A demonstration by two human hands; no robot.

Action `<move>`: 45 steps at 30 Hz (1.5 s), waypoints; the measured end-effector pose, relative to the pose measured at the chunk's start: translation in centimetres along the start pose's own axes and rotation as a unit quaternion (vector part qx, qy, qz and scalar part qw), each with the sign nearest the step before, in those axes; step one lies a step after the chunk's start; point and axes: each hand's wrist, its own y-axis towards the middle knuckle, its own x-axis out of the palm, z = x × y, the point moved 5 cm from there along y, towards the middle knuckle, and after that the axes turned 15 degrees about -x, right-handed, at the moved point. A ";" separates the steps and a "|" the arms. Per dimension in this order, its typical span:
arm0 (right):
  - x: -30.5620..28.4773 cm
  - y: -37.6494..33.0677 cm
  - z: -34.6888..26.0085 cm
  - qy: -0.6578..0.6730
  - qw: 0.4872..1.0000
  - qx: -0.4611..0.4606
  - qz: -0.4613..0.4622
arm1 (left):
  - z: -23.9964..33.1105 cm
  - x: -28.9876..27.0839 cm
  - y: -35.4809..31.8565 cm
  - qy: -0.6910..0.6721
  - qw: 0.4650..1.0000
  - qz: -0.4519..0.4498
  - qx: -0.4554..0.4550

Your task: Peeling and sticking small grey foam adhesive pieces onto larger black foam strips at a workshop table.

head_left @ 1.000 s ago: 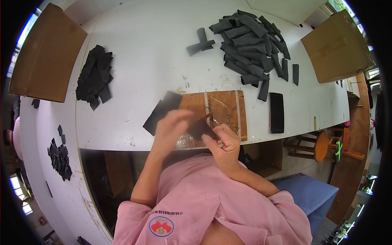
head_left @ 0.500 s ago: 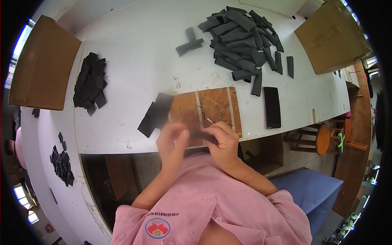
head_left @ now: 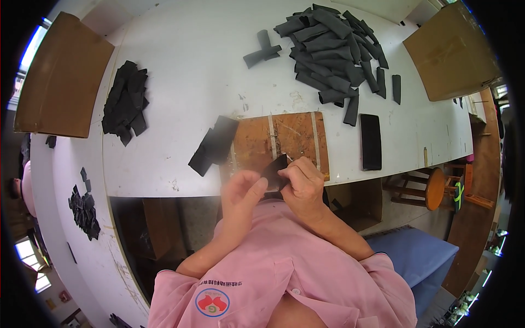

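Observation:
Over the near edge of a worn brown board (head_left: 301, 128), I hold a small flat black piece of fabric-like material (head_left: 274, 170) tilted up. My right hand (head_left: 303, 186) pinches its right side between thumb and fingers. A thin whitish thing pokes out by these fingertips, too small to make out. My left hand (head_left: 239, 197) is at the piece's left edge, its thumb and fingers closed on it, partly blurred. Several flat black pieces (head_left: 214, 145) overlap at the board's left edge.
A heap of dark grey rolled tubes (head_left: 328, 52) lies at the far right, with two loose tubes (head_left: 263, 50) to its left. A phone (head_left: 370, 142) lies right of the board. Black pieces (head_left: 126, 101) are piled at left, and cardboard boxes (head_left: 68, 76) stand at both sides.
My left hand has moved right, toward my right hand, and has closed on the black piece. The piece is now raised and tilted up between both hands. The whole view has shifted slightly.

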 end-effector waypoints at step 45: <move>4.5 -3.3 2.2 0.586 0.650 0.478 0.073 | 0.1 0.8 0.9 -0.185 0.923 -0.294 -0.165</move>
